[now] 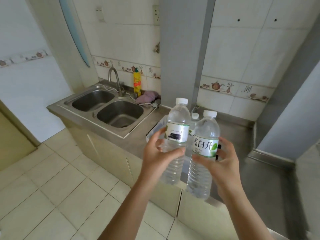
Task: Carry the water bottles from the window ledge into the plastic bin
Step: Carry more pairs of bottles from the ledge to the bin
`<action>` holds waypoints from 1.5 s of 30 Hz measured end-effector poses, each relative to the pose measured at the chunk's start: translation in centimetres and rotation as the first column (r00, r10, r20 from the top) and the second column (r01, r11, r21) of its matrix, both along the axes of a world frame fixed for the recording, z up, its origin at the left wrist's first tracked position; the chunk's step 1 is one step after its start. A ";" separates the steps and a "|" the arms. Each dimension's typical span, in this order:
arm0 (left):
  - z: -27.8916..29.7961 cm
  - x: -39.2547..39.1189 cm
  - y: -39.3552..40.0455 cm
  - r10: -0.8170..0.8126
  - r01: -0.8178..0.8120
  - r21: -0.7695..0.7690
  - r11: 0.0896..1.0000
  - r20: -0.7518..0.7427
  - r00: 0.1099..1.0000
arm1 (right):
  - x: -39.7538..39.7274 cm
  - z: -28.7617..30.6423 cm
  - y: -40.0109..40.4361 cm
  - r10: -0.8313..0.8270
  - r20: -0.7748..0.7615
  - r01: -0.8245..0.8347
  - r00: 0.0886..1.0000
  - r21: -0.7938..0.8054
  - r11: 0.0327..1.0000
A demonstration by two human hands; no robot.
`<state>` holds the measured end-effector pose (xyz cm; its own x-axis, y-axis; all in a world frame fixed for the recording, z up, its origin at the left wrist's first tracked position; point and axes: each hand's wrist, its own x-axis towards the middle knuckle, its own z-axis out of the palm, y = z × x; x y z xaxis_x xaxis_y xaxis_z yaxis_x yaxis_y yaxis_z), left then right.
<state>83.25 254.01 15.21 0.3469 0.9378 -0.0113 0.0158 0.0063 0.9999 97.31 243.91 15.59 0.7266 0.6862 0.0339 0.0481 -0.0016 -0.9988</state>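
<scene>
Bottles (178, 134) — within curled fingers (161, 134).

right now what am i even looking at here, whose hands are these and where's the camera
There is one picture, taken by a wide-angle camera worn on a person's head, looking forward and down. No machine is involved: the two bare arms reaching in from the bottom belong to the wearer.

The left hand grips a clear water bottle with a white cap. The right hand grips a second bottle, its label printed with green leaves. Both are held roughly upright above a steel counter.

Behind them, the cap of a third bottle shows, standing in what looks like a clear plastic bin, mostly hidden. To the left is a double steel sink with a tap, a yellow bottle and a purple cloth.
</scene>
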 end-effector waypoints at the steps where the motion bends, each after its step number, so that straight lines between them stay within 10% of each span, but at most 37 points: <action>1: -0.2 1.6 1.3 -0.024 0.024 0.004 1.000 0.005 1.000 | 1.0 -0.2 1.0 -0.014 -0.003 0.014 1.000 0.004 1.000; 14: -7.6 14.5 13.9 -0.083 0.088 0.044 0.995 -0.092 0.992 | 11.1 -5.6 12.3 -0.087 0.164 0.104 0.983 -0.098 0.990; 45: -16.5 15.5 17.3 -0.288 0.328 0.039 0.944 -0.389 0.875 | 10.4 -13.1 14.8 -0.155 0.368 0.318 0.917 -0.439 0.840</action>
<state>98.78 271.34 -1.29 0.6068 0.7874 -0.1085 0.3717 -0.1605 0.9144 107.66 258.72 2.53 0.8764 0.4815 -0.0063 0.2842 -0.5278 -0.8004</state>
